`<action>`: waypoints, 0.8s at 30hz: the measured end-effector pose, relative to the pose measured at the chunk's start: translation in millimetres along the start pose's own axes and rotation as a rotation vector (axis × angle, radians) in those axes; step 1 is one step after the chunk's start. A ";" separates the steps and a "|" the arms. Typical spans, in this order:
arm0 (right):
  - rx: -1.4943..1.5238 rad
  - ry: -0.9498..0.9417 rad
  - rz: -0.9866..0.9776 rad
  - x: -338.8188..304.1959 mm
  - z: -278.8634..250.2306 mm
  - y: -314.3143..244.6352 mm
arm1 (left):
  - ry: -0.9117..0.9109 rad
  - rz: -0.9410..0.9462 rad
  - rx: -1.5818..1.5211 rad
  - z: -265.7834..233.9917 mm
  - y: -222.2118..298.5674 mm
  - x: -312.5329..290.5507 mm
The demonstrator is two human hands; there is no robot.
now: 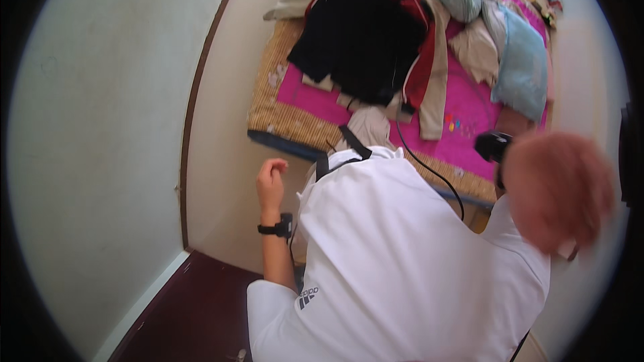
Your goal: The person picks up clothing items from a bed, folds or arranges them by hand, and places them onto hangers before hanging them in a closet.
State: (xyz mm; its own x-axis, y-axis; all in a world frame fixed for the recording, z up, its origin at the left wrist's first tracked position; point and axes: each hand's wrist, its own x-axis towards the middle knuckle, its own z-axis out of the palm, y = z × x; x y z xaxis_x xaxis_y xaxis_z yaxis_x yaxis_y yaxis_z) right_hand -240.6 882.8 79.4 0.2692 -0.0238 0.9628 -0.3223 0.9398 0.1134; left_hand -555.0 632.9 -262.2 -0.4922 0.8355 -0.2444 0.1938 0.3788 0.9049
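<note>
Raised at the left of the head view, beside the wall, my left hand (pixel 272 184) has loosely bent fingers and nothing visible in them. A black band with a small box (pixel 276 226) is strapped round that wrist. My right hand (pixel 560 191) is close up at the right and smeared by motion, so its fingers cannot be made out. Behind its wrist shows another black device (pixel 493 146). My white shirt (pixel 409 255) fills the lower middle. Neither hand visibly touches the black garment (pixel 365 37), which lies spread over a red jacket (pixel 427 67) on the bed.
The bed carries a woven straw mat (pixel 268 100) and a magenta sheet (pixel 463 110). Beige clothing (pixel 433 104) and a light blue pillow (pixel 522 67) lie on it. A black cable (pixel 433 169) runs down from the bed past my shirt. At the left stands a pale wall (pixel 114 127) above a dark red floor (pixel 191 308).
</note>
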 end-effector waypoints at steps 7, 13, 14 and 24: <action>-0.459 -0.628 1.494 -264.3 -161.9 155.7 | 0.114 -0.257 -0.117 77.2 -38.5 66.7; -0.976 -0.926 1.772 -435.6 -326.2 224.3 | -0.217 -0.552 -0.153 91.8 -68.4 85.9; -1.034 -0.863 1.800 -448.9 -345.0 237.5 | -0.172 -0.618 -0.141 88.4 -72.7 87.0; -1.101 -0.738 1.751 -519.2 -365.5 290.4 | -0.356 -0.754 0.133 109.3 -159.3 148.7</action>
State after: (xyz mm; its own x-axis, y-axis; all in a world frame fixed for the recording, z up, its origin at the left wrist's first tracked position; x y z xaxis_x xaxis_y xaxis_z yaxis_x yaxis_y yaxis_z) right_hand -142.3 1292.6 -477.2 -0.0169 0.9861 -0.1651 0.7829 -0.0896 -0.6157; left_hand -566.3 740.3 -480.8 -0.2375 0.4070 -0.8820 0.0298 0.9106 0.4122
